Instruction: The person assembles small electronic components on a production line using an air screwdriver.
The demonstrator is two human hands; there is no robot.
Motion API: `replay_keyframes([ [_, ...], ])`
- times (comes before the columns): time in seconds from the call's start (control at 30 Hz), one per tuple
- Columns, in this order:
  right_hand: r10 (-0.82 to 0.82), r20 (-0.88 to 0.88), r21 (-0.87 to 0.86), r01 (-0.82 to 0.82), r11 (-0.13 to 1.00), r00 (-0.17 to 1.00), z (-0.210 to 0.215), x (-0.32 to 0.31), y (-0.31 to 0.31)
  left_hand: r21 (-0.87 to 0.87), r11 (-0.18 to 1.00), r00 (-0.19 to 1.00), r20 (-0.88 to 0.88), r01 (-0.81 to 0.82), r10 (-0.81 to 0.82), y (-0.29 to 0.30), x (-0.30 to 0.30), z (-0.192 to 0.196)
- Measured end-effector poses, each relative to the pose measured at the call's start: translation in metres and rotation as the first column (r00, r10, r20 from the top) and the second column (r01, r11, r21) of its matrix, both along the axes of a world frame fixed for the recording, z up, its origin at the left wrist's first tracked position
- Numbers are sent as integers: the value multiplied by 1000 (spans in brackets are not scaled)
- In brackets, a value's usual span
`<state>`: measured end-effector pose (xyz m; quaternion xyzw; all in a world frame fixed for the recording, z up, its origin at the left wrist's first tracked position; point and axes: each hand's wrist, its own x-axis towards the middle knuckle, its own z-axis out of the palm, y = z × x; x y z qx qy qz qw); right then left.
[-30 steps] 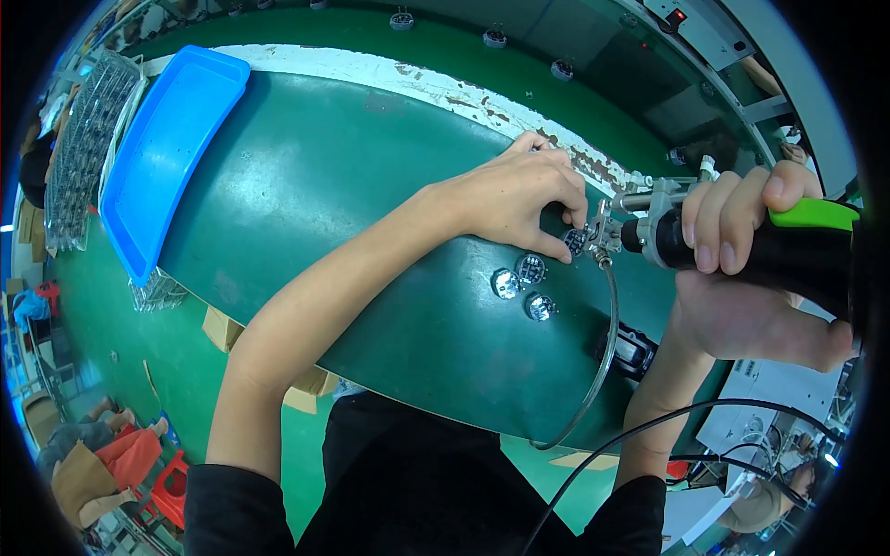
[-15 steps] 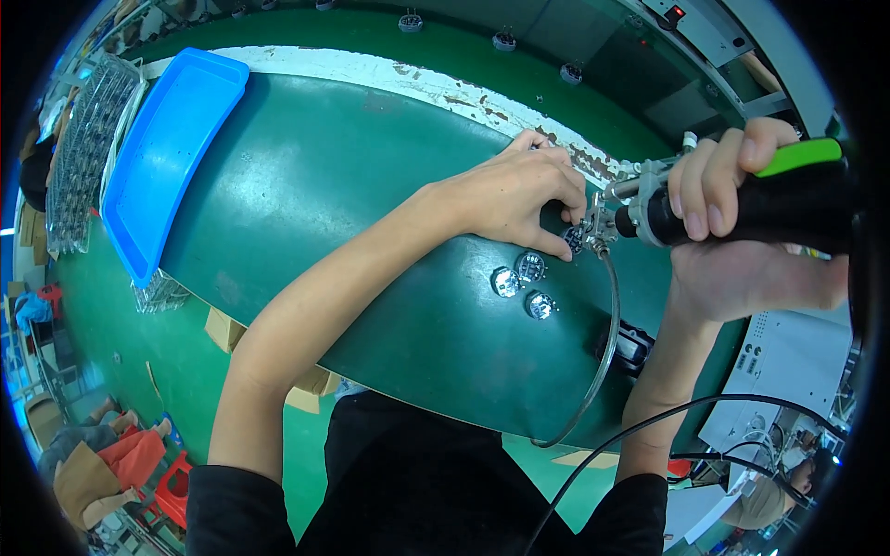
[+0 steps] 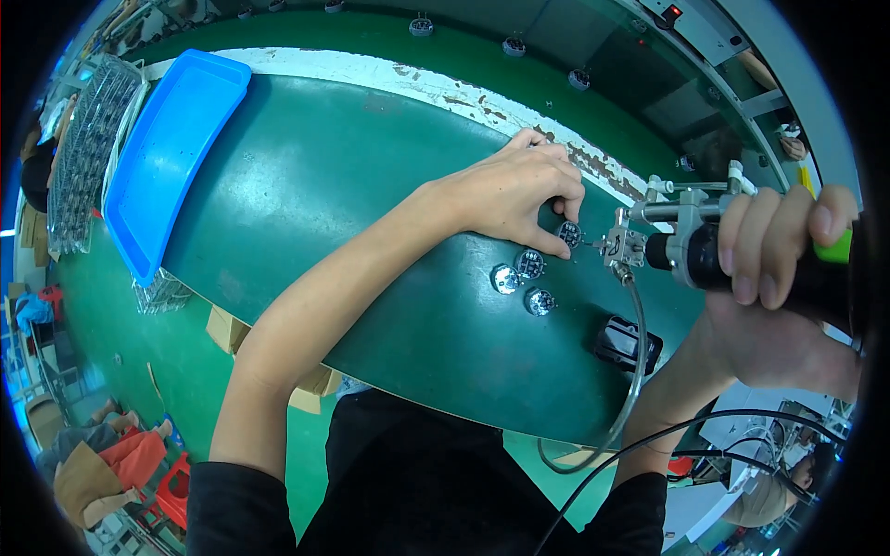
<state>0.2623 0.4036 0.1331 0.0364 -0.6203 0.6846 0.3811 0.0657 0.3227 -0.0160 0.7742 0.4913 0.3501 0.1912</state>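
My right hand (image 3: pixel 774 255) is wrapped round a black power screwdriver (image 3: pixel 697 257) with a green patch. Its metal head (image 3: pixel 623 247) and thin tip lie toward the left, close to a small round circuit part (image 3: pixel 570 234). Between thumb and fingers, my left hand (image 3: pixel 519 192) pinches that part against the green tabletop (image 3: pixel 399 324). Whether the tip touches it I cannot tell. Just nearer to me lie three similar round parts (image 3: pixel 530 265), silvery with dark tops. A clear hose (image 3: pixel 640 343) hangs from the metal head.
A black box-like object (image 3: pixel 627 344) sits near the hose. At the left end of the table lies a blue tray (image 3: pixel 176 139), with stacked clear trays (image 3: pixel 93 157) beyond it. Behind the chipped white ledge (image 3: pixel 417 79), more round parts (image 3: pixel 514 46) stand on a green strip. A black cable (image 3: pixel 612 459) crosses the lower right.
My right hand has drawn the screwdriver rightward and nearer to me, uncovering more of the pinched part. My left hand stays nearly in place. Parts on the back strip appear slightly farther right.
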Motion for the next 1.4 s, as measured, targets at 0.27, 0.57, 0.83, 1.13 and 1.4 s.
replay_keyframes([
  [0.27, 20, 42, 21, -21, 1000, 999, -5, -10, -6, -1, 1000, 1000, 10, -2, 2, 1, 1, 1],
  [0.57, 24, 54, 61, -27, 998, 998, -9, -13, -4, 18, 1000, 1000, 17, -5, 5, 1, 0, -1],
  [0.83, 19, 63, 97, -25, 995, 998, -12, -13, -2, 15, 1000, 1000, 25, -8, 8, 1, 1, 0],
  [1.13, 10, 72, 138, -20, 990, 997, -15, -10, 2, -34, 999, 1000, 12, -5, 6, 2, 0, 2],
  [1.4, -27, 114, 79, 18, 997, 993, -12, -17, -7, -10, 1000, 1000, 9, -10, 10, 1, 1, 1],
])
